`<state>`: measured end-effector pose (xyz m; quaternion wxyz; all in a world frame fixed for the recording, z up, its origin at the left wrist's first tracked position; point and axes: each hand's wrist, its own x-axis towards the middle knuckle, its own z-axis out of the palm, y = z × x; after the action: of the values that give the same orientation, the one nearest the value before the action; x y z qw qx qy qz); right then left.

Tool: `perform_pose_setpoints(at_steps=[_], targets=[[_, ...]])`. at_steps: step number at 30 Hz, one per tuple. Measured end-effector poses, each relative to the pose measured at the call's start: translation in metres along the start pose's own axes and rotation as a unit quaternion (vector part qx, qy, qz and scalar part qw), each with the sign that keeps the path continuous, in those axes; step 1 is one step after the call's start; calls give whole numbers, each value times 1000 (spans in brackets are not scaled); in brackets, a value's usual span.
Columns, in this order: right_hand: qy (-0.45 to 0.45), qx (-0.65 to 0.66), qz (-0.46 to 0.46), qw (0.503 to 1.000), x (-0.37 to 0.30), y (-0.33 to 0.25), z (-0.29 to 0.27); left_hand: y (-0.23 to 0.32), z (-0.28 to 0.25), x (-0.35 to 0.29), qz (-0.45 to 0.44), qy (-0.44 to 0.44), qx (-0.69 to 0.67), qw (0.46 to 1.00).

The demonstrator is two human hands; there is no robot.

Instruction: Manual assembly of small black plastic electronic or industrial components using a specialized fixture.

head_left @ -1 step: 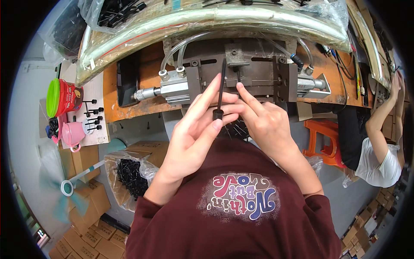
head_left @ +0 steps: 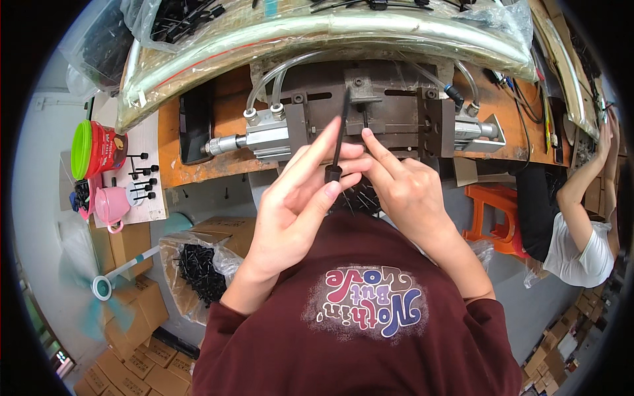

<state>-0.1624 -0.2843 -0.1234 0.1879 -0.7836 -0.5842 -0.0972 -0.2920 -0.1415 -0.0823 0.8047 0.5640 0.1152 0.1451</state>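
A thin black rod with a thick black cap (head_left: pixel 335 173) is held in my left hand (head_left: pixel 294 208), the thumb and fingers closed about the capped end. Its slim shaft points up and away, slightly tilted and blurred at the tip. My right hand (head_left: pixel 409 191) is close beside it, index finger stretched to the near end of a second black rod (head_left: pixel 366 119); its thumb is hidden. That rod runs into the metal block (head_left: pixel 362 92) at the middle of a dark clamping fixture (head_left: pixel 396 112). My hands nearly touch each other.
Air cylinders (head_left: pixel 267 135) with clear hoses flank the fixture on the wooden bench (head_left: pixel 181 170). At left are a red bucket (head_left: pixel 105 150), pink cup (head_left: pixel 112 204) and fan (head_left: pixel 102 288). A bag of black parts (head_left: pixel 201 267), an orange stool (head_left: pixel 492 218) and another person (head_left: pixel 581 244) surround me.
The far tip of the rod in my left hand has swung slightly to the right and is blurred. My right hand has hardly moved.
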Motion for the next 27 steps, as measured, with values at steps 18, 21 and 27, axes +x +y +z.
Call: perform_pose_setpoints(at_steps=[18,21,27], targets=[[119,-98,-25,988,146,98,-74,-51,-2,15,284,46,549,785],[-42,-183,-25,982,180,114,-69,-65,2,19,285,35,583,760],[-103,-231,-81,964,201,121,-65,-62,6,31,282,20,627,726]])
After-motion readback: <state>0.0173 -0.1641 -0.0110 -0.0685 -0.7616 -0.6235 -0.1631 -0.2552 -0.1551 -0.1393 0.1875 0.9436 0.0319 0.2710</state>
